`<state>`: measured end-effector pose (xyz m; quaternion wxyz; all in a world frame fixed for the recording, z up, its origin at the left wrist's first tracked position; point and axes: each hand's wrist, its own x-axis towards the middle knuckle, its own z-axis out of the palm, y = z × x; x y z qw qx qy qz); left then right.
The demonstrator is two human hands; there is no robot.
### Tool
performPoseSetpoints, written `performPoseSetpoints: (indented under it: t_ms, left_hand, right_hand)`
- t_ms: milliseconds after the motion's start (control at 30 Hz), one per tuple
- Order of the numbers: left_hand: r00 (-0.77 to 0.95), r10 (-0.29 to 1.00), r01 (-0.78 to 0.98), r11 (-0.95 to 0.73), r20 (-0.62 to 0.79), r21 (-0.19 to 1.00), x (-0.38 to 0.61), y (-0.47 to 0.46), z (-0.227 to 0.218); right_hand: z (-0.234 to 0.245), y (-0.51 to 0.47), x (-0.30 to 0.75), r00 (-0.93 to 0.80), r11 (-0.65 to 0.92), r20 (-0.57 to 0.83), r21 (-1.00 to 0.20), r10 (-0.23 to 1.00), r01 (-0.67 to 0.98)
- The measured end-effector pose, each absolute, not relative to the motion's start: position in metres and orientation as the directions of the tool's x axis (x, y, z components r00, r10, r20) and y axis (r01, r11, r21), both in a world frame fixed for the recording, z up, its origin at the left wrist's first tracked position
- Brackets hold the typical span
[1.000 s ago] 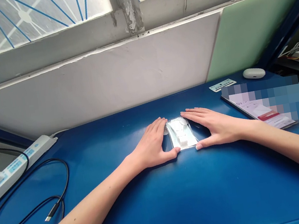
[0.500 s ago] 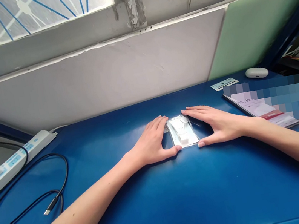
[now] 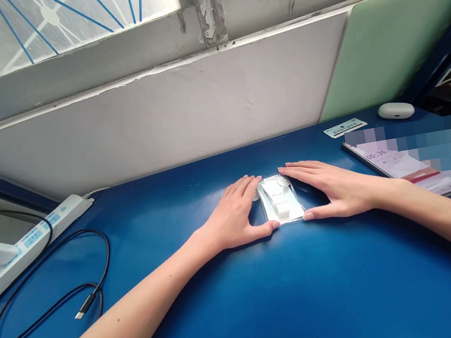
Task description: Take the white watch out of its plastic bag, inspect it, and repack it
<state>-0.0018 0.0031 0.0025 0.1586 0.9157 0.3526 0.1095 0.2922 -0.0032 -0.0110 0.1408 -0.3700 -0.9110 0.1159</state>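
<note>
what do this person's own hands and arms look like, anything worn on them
The left hand and right hand are ungloved, with no rings visible. Neither the left forearm nor the right forearm shows a sleeve, watch or bracelet. A few small spots mark the left forearm.

white contents sit inside the clear packet, but what they are cannot be made out through the shiny film. a clear round piece just left of the packet is partly hidden by fingers of the left hand. how firmly this or the right hand presses, if at all, cannot be told. both forearms run out of view. to the packet's right, a flat device is partly masked by blurry blocks and overlapped by the right forearm; beyond the packet on that side, a card has print too small to read. far left of the packet, the power strip is cut off, and the black cable slips behind the left forearm.
</note>
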Motion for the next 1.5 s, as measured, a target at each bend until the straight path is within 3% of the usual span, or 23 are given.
performPoseSetpoints:
  t_ms: [567, 933, 1233, 1500]
  left_hand:
    - [0.727, 0.681, 0.615, -0.703, 0.088, 0.358, -0.001, 0.004, 0.003]
    - [0.690, 0.718, 0.652, -0.674, 0.097, 0.349, -0.001, 0.001, 0.001]
    - [0.587, 0.786, 0.717, -0.616, 0.192, 0.328, 0.000, 0.001, -0.004]
    - [0.646, 0.747, 0.678, -0.656, 0.157, 0.332, 0.001, 0.001, -0.001]
  right_hand:
    - [-0.007, -0.006, 0.289, -0.684, 0.688, 0.133, -0.289, 0.717, 0.665]
    - [-0.013, -0.004, 0.287, -0.625, 0.653, 0.199, -0.303, 0.755, 0.694]
    - [-0.010, -0.003, 0.281, -0.536, 0.637, 0.353, -0.318, 0.767, 0.702]
    - [-0.010, -0.009, 0.278, -0.562, 0.662, 0.357, -0.316, 0.746, 0.679]
